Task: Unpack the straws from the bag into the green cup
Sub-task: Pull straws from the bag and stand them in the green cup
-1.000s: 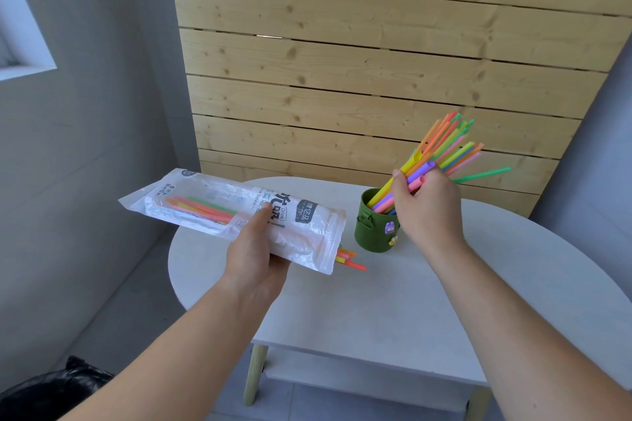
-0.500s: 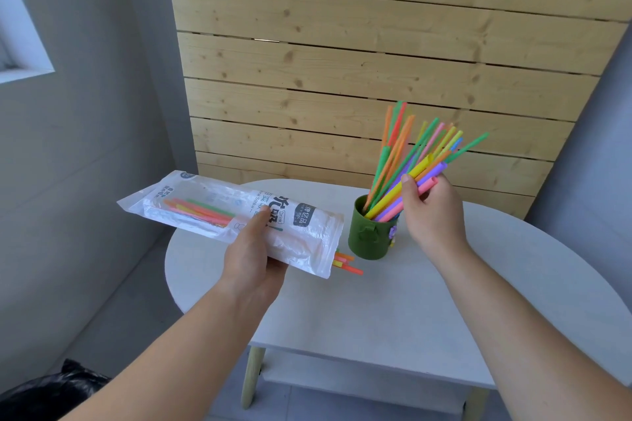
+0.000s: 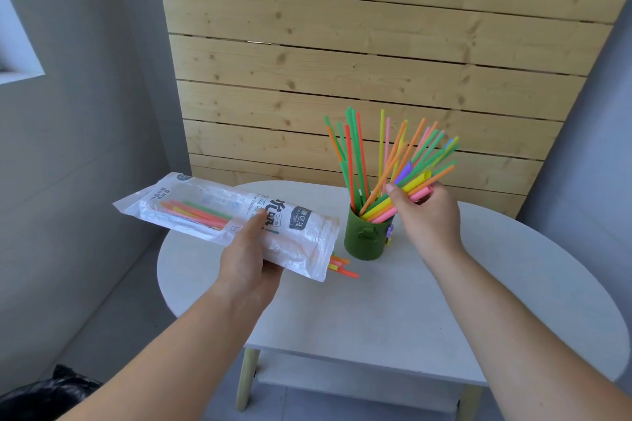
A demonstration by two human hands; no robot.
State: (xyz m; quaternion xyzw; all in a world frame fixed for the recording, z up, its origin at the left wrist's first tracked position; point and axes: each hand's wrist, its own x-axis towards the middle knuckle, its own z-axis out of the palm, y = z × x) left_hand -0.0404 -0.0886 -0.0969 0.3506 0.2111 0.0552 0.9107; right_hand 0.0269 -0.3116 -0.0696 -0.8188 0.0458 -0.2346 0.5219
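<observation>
A dark green cup (image 3: 365, 238) stands upright on the white table (image 3: 376, 318), full of colourful straws (image 3: 383, 161) that fan upward. My right hand (image 3: 425, 215) is to the right of the cup, its fingers closed on a few thick straws that lean out of the cup. My left hand (image 3: 248, 260) grips the clear plastic straw bag (image 3: 219, 215) from below, holding it level above the table's left side. Several straws are still inside the bag, and their ends (image 3: 342, 267) poke out of its open right end beside the cup.
A wooden slat wall (image 3: 359, 61) rises behind the table. Grey walls stand at left and right. A black bin bag (image 3: 44, 396) lies on the floor at lower left. The table has a lower shelf (image 3: 342, 383) under its front edge.
The straws in my right hand swung from leaning right to more upright in the cup and spread out. The bag in my left hand stayed nearly still.
</observation>
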